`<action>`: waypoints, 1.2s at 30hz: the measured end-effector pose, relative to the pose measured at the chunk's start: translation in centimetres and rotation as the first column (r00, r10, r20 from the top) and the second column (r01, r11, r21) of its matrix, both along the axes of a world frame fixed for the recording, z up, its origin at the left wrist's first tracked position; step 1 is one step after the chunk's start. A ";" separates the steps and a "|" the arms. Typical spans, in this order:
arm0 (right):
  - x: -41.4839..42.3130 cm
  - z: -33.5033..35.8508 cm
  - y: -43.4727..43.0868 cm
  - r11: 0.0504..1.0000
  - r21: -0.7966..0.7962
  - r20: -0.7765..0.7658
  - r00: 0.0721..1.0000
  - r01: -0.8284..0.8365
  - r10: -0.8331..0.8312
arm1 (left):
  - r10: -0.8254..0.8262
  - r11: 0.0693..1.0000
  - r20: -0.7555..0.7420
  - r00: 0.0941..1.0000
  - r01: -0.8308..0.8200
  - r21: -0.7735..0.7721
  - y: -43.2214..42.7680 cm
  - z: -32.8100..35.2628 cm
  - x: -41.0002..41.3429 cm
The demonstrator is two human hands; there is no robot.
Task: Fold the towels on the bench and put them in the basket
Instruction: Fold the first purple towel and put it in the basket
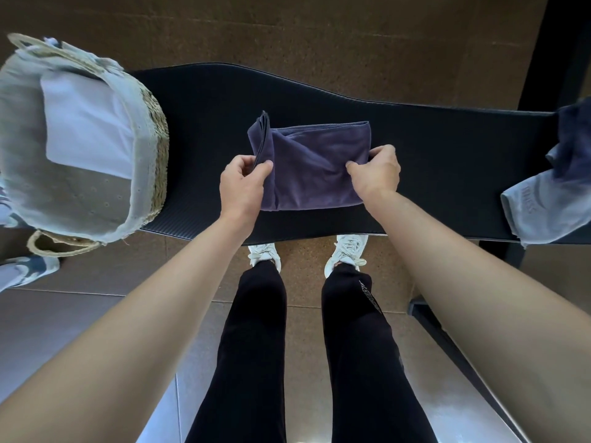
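Four towels show: one purple towel at the middle of the one tabletop, one navy towel and one grey towel at 3 o'clock, and one white towel inside the single basket at 9 o'clock. There are two hands, the left hand and the right hand. Two white shoes stand at 6 o'clock.

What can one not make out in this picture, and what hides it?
Head view, grey towel: cut off by the right edge; how many towels lie there is unclear.
Head view, basket: the left edge cuts it; the white towel hides whatever lies beneath.
Head view, purple towel: left hand and right hand cover parts of its side edges.
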State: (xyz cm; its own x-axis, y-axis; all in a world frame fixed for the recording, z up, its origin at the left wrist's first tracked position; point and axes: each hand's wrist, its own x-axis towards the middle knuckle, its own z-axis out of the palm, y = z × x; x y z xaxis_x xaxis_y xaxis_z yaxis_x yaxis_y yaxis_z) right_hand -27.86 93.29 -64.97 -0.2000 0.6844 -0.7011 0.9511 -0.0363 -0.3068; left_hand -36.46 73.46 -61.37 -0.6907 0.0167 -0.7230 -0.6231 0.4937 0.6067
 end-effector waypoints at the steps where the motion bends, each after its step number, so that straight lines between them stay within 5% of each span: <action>1: -0.1 -0.1 0.2 1.000 -0.030 0.002 1.000 0.009 -0.009 | 0.008 1.000 0.002 1.000 -0.008 0.004 -0.1 0.1 -0.2; 7: 0.0 1.9 1.9 0.965 -0.263 -0.188 0.981 -0.014 -0.037 | 0.134 0.977 0.180 0.975 -0.160 0.142 -0.7 1.0 -1.3; 13: -1.1 6.5 0.9 0.926 -0.330 -0.422 0.906 -0.183 0.029 | 0.018 0.953 0.308 0.951 -0.109 0.281 -0.5 1.8 -1.0; 22: -4.4 7.7 -5.1 0.853 -0.181 -0.524 0.782 -0.489 0.337 | -0.083 0.911 0.348 0.934 -0.070 0.406 0.6 3.0 -0.1; 29: -4.0 8.2 -5.4 0.692 -0.643 -0.528 0.845 -0.328 -0.090 | -0.014 0.866 0.348 0.937 -0.163 0.474 -0.3 2.9 -0.1; 31: -3.6 8.4 -5.5 0.668 -0.655 -0.534 0.842 -0.352 -0.080 | -0.012 0.882 0.321 0.947 -0.141 0.450 -0.2 3.1 0.0; 34: -2.9 8.3 -5.4 0.805 -0.515 -0.560 0.826 -0.294 -0.056 | -0.028 0.896 0.312 0.950 -0.114 0.428 -0.4 2.8 0.2; 36: -2.2 7.8 -5.2 0.960 -0.206 -0.537 0.842 -0.190 0.052 | -0.019 0.897 0.331 0.944 -0.130 0.422 -0.8 2.7 0.1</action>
